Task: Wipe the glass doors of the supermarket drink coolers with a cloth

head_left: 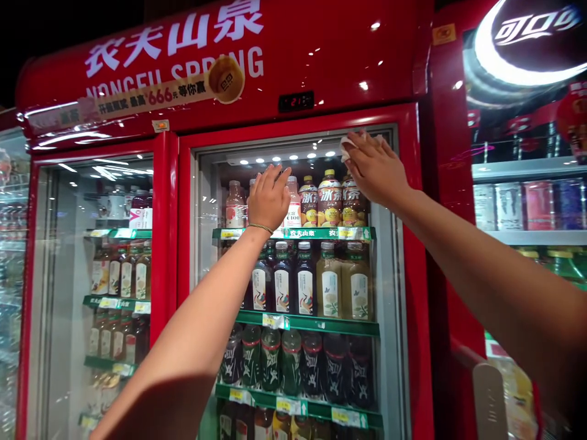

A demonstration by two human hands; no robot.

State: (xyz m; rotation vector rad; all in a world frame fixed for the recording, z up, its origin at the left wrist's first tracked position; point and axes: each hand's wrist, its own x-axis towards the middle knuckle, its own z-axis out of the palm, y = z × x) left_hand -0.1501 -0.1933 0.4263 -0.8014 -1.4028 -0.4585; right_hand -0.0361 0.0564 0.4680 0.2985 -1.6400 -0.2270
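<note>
A red drinks fridge with a glass door point(208, 256) stands in front of me. My right hand point(378, 168) presses a white cloth or tissue point(347, 146) against the upper right corner of the glass. Its fingers lie over the cloth, which shows past the fingertips. Lower and further left, my left hand point(269, 197) is at the glass with its fingers stretched out, holding nothing. Behind the pane, bottles of iced tea point(329, 198) stand on the top shelf, between my two hands.
Green-edged shelves point(307, 319) inside hold rows of bottles. A second red-framed door point(160, 263) is on the left. Another fridge with cans point(509, 205) stands to the right, with a lit round sign point(532, 36) above. A small display point(296, 101) sits over the door.
</note>
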